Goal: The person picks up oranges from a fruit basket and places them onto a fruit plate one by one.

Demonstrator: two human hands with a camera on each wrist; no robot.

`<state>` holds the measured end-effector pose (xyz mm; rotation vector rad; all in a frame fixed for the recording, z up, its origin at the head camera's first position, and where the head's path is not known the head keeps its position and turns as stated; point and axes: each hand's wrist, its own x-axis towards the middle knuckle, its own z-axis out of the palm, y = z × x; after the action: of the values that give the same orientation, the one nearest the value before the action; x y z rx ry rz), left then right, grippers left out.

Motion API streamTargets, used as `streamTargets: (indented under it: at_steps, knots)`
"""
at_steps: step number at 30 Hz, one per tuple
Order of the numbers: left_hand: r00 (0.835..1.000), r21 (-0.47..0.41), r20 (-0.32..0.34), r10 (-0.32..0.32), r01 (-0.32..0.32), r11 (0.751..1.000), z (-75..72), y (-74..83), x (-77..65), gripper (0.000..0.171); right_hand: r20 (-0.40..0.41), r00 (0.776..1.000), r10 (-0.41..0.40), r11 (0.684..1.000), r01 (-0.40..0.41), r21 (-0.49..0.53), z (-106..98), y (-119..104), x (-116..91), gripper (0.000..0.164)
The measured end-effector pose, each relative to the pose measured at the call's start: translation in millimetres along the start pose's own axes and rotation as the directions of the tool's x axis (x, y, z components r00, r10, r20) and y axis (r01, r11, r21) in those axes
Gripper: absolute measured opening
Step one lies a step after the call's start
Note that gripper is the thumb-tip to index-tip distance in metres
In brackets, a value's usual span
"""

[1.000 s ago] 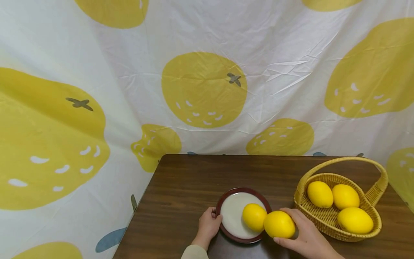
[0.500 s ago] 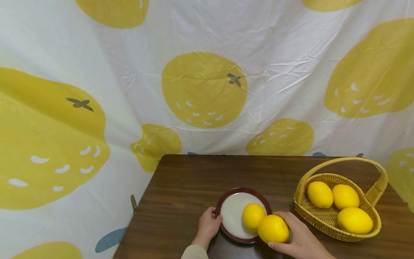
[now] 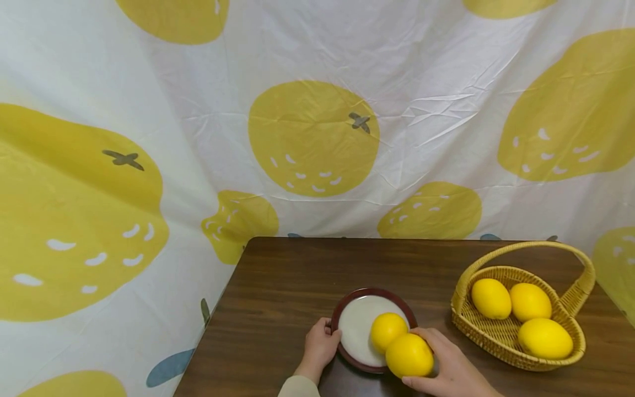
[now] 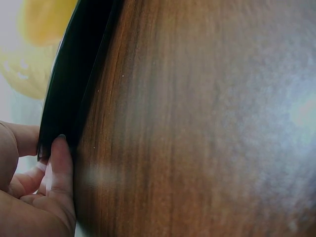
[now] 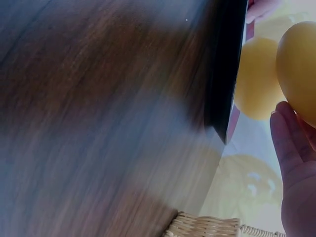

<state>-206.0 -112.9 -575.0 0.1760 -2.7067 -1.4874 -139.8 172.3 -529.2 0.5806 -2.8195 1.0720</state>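
Observation:
A round plate (image 3: 354, 320) with a pale centre and dark red rim sits on the table. My left hand (image 3: 321, 347) pinches its left rim, thumb on top and fingers beneath; the left wrist view shows the fingers (image 4: 61, 165) against the dark underside of the plate. One yellow lemon (image 3: 387, 331) lies on the plate, right of its middle. In my right hand (image 3: 448, 361) is a second lemon (image 3: 409, 355), gripped between thumb and fingers over the plate's near right rim. In the head view it overlaps the first lemon.
A wicker basket (image 3: 488, 344) with a tall arched handle stands on the right of the table, holding three lemons. The dark wooden table (image 3: 297, 270) backs onto a white cloth (image 3: 208, 82) printed with big yellow fruit.
My right hand has moved left and slightly nearer, carrying its lemon from beside the plate's right edge to over the near right rim. The left hand and plate have stayed put.

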Motion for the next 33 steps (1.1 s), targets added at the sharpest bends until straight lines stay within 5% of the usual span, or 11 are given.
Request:
streamTargets:
  at_steps: [15, 33]
  knots:
    - [1.0, 0.011, -0.002, -0.017, 0.017, 1.0, 1.2, -0.9, 0.0, 0.021, 0.07, 0.996, 0.051, 0.999, -0.051, -0.008, 5.8, -0.6, 4.6, 0.079]
    - [1.0, -0.003, 0.0, -0.005, 0.005, 1.0, -0.2, 0.0, -1.2, 0.022, 0.049, 0.994, 0.096, 0.995, -0.097, 0.009, 18.4, 7.0, 16.7, 0.088]
